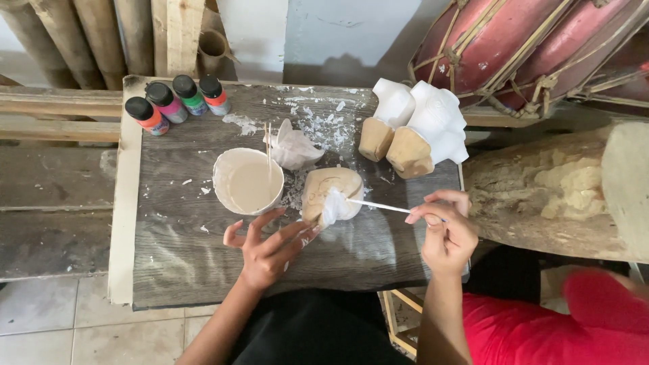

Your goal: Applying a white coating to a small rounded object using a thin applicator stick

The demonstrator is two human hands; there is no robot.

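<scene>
Weathered grey wood makes up the bench (pixel 182 270), flecked with white spatter, and both hands are at work near its front edge. Right hand (pixel 443 233) pinches a thin white brush (pixel 378 206), fingers closed tight on the handle, the tip touching a small carved wooden figure (pixel 331 192), tan with a white-painted patch. Left hand (pixel 267 247) steadies that figure from below, fingers spread, thumb and fingertips against its lower side. Just left of the figure sits a round white bowl of cream paint (pixel 248 180) with a thin stick leaning in it. Behind the bowl, a crumpled white tissue (pixel 294 149). Toward the back right corner, two larger carved figures, white-coated with bare wooden bases (pixel 416 128), lean together. At the back left corner, four small paint bottles with black caps (pixel 177 101) stand in a row. Off the right edge lies a rough log (pixel 541 196).
</scene>
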